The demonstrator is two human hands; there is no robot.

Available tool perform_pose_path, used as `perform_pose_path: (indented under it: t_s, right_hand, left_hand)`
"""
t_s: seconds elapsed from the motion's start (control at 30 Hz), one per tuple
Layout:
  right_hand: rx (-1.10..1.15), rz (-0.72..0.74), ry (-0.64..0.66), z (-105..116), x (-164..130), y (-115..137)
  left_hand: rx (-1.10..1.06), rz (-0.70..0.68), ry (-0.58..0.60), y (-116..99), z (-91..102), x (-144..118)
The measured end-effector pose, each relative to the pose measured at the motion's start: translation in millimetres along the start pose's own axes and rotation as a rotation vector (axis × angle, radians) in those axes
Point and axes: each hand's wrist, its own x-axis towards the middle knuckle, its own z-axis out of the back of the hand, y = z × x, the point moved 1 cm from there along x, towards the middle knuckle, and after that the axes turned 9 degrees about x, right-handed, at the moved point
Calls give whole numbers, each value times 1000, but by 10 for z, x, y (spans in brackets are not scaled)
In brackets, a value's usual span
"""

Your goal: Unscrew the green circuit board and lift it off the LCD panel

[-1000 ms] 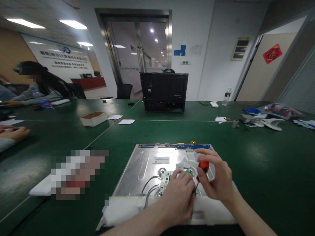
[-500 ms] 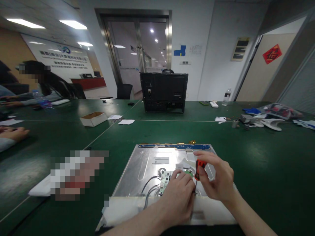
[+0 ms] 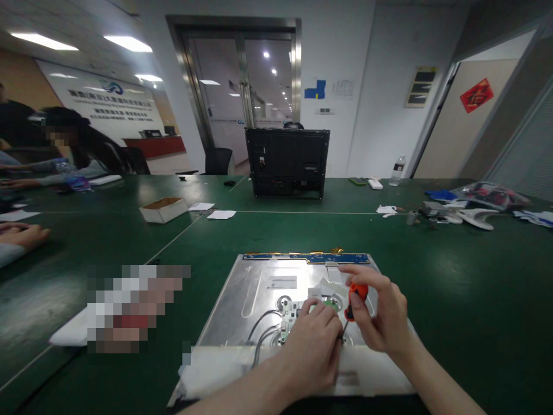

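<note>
A flat silver display panel [image 3: 233, 305] lies on the green table in front of me. A small green-and-white circuit board [image 3: 288, 317] sits at its middle, partly covered by my left hand [image 3: 317, 340]. That hand's fingers are curled together over the board; what their tips grip is hidden. My right hand [image 3: 384, 311] is closed round the handle of a red-and-black screwdriver [image 3: 358, 295]. Its thin shaft slants down to the panel beside the left fingers, where the tip is hard to see. Grey cables [image 3: 259, 340] run from the board's left side.
A black monitor back [image 3: 287, 164] stands across the table. To the left are an open box [image 3: 163, 210], paper sheets and a co-worker's hand [image 3: 26, 235]. Several loose parts and a white curved piece [image 3: 477, 218] lie at the right, near a bottle [image 3: 397, 170].
The screwdriver's handle has tilted and moved slightly right in my right hand, so more of its red end shows. My left hand stays in place on the board.
</note>
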Motion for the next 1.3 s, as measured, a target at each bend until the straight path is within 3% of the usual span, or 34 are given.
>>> perform_pose_path:
  t_s: [0.27,0.43,0.7,0.93,1.3]
  right_hand:
    - [-143,3,-32,-17,17,-2]
    - [-93,2,0,-8,24,1]
    - [-60,-7,-68,-31,-26,-29]
    - [-12,2,-11,5,2,13]
    - [-111,24,-11,-28,2,-15]
  left_hand:
    - [22,-3,-15,-6,2,-2]
    - [49,-9,-5,5,-9,8]
    - [27,-4,-3,18,-23,5]
    - [14,-9,-14,18,-29,5]
    - [34,-13,-13,7,-4,10]
